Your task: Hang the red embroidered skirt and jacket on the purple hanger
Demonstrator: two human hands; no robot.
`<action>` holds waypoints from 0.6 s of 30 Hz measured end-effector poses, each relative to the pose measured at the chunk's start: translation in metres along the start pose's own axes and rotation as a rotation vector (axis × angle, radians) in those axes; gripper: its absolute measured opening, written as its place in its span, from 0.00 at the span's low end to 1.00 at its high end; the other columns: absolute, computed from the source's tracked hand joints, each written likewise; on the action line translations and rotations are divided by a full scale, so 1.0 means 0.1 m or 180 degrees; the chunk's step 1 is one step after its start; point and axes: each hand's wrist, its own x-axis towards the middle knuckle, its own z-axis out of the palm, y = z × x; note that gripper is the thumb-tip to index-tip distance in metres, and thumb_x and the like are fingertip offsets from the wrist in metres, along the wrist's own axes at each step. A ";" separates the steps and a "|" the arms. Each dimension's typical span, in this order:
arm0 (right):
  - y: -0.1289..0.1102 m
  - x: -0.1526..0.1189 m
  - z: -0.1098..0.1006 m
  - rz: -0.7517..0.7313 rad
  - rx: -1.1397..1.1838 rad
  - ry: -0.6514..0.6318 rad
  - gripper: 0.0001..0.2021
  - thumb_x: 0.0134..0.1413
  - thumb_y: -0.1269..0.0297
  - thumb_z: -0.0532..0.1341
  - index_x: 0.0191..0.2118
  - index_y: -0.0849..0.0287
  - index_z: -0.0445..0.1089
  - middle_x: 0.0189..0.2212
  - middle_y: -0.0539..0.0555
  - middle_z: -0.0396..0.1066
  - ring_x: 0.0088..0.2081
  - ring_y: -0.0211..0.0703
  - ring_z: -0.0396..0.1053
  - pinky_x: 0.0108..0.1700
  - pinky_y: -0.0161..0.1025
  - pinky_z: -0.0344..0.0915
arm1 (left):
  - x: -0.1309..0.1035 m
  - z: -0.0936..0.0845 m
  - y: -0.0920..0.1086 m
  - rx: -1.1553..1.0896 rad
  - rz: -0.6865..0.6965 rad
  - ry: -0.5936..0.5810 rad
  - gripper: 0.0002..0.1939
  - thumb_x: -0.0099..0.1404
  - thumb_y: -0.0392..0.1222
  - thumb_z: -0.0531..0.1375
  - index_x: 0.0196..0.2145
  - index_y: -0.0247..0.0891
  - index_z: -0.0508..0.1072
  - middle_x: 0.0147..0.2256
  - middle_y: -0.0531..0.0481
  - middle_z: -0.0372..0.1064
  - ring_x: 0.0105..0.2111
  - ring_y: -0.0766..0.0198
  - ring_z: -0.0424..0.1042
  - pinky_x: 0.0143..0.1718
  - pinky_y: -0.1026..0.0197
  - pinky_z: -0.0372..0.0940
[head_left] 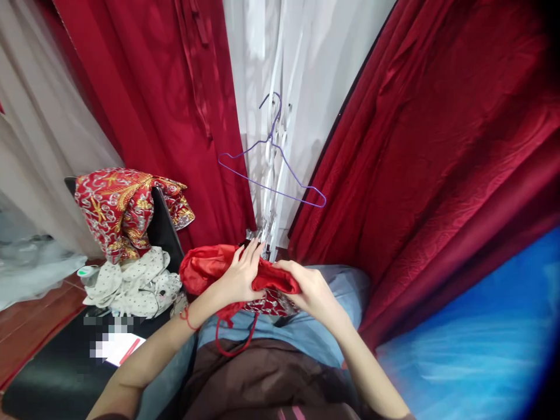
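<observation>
While fingers curl, both hands (280, 286) grip the red garment (210, 265).

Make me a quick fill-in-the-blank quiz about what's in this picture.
Both hands, left hand and right hand, grip a ____ cloth on the lap.
The wire hanger hanging ahead is ____.
The patterned red-and-gold garment lies to the person's ____.
Missing words: red; purple; left.
</observation>
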 end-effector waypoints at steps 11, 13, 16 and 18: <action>0.36 0.06 -0.14 0.0848 0.0081 -0.0610 0.29 0.52 0.50 0.67 0.56 0.58 0.66 0.41 0.56 0.78 0.40 0.50 0.76 0.42 0.39 0.69 | 0.03 -0.50 -0.70 0.1067 -0.1459 -0.0926 0.19 0.64 0.46 0.49 0.39 0.42 0.79 0.43 0.39 0.79 0.47 0.48 0.78 0.42 0.55 0.67; 0.48 0.06 -0.12 0.0967 -0.0339 -0.1346 0.22 0.51 0.50 0.69 0.48 0.58 0.73 0.38 0.56 0.78 0.39 0.50 0.76 0.42 0.38 0.67 | -0.02 -0.52 -0.85 0.1024 -0.1648 -0.0801 0.20 0.65 0.47 0.48 0.43 0.44 0.78 0.46 0.41 0.79 0.49 0.47 0.76 0.44 0.54 0.67; 0.57 0.12 0.04 0.0871 -0.0871 -0.1670 0.18 0.51 0.55 0.69 0.45 0.58 0.76 0.43 0.59 0.78 0.44 0.50 0.75 0.46 0.38 0.66 | -0.08 -0.56 -1.13 0.1012 -0.2113 -0.0789 0.23 0.66 0.48 0.46 0.48 0.41 0.76 0.50 0.37 0.76 0.52 0.42 0.74 0.47 0.50 0.66; 0.55 0.18 0.29 0.0665 -0.0922 -0.1604 0.15 0.55 0.60 0.66 0.47 0.58 0.76 0.46 0.60 0.77 0.47 0.49 0.74 0.48 0.38 0.65 | -0.11 -0.59 -1.29 0.0990 -0.2383 -0.0840 0.25 0.67 0.48 0.45 0.49 0.34 0.75 0.52 0.31 0.74 0.53 0.39 0.73 0.48 0.47 0.66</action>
